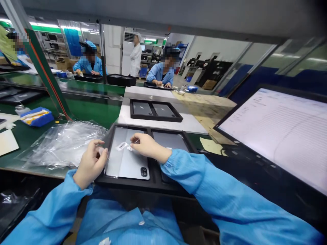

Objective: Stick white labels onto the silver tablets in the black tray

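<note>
Tablet (127, 160), lying back-up in the near black tray (153, 182), bears a white label (124, 146) pinched by the right hand (146, 146); a small clear film (102, 150) is pinched by the left hand (89, 165) just left of the tablet.

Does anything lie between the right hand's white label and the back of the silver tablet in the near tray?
Nothing visible does. The right hand holds the white label directly over the bare back of the silver tablet. The left hand is at the tray's left edge, clear of that spot.
</note>
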### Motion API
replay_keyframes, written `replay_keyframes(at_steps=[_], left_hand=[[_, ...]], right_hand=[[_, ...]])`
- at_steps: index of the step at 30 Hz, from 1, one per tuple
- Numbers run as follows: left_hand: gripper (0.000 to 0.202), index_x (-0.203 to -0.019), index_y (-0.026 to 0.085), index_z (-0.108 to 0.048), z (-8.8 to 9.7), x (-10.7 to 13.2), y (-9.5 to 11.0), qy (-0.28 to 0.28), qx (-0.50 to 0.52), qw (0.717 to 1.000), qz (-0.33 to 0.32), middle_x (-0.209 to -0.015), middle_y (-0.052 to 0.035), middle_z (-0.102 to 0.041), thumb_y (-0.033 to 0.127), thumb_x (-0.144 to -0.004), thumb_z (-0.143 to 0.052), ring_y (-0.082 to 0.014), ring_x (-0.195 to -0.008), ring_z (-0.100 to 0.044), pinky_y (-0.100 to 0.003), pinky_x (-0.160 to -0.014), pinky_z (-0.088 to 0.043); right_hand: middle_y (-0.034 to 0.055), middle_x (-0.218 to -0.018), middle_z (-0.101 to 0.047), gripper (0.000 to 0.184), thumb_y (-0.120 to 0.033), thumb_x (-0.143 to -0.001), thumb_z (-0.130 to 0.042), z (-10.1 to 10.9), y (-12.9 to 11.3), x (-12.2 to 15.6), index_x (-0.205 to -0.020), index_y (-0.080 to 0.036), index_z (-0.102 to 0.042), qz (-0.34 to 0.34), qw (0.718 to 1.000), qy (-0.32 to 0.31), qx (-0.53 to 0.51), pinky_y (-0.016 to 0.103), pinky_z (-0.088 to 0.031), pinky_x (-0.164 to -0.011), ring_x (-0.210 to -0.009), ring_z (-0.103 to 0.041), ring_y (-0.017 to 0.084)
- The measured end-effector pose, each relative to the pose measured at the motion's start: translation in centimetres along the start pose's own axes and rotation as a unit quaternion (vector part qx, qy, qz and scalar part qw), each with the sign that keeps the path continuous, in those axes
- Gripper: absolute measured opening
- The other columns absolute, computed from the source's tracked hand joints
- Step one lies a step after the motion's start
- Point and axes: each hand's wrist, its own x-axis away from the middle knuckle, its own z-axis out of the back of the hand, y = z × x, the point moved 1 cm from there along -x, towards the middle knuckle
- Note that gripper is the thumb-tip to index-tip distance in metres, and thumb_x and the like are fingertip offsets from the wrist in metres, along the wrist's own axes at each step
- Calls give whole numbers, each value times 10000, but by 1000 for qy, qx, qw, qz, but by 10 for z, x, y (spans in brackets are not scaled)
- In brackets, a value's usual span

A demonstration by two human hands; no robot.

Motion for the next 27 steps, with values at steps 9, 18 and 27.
replay_keyframes(at_steps=[9,18,27], left_hand=[[315,-1083,194,-466,-19,25,-25,98,122,988,7,-650,56,-442,493,-990,-495,-89,-524,-420,-217,-520,-338],[383,-1117,211,-393,-25,29,-29,100,173,980,4,-651,63,-470,567,-1002,-473,-79,-531,-437,-214,-543,-364],[403,-1101,208,-408,-24,32,-28,115,161,980,15,-645,64,-464,586,-988,-487,-76,-522,-429,-211,-540,-372]], right_hand=[[159,-1107,-695,353,-381,-889,-667,-46,37,-14,-1143,-165,-783,178,970,64,155,425,-552,-938,-1042,-669,316],[105,-1060,-713,294,-405,-927,-590,-52,59,-23,-1026,-275,-834,224,955,82,177,404,-606,-814,-974,-693,286],[117,-937,-680,295,-352,-969,-563,-42,57,-24,-905,-239,-828,353,891,101,268,340,-577,-655,-864,-665,251]])
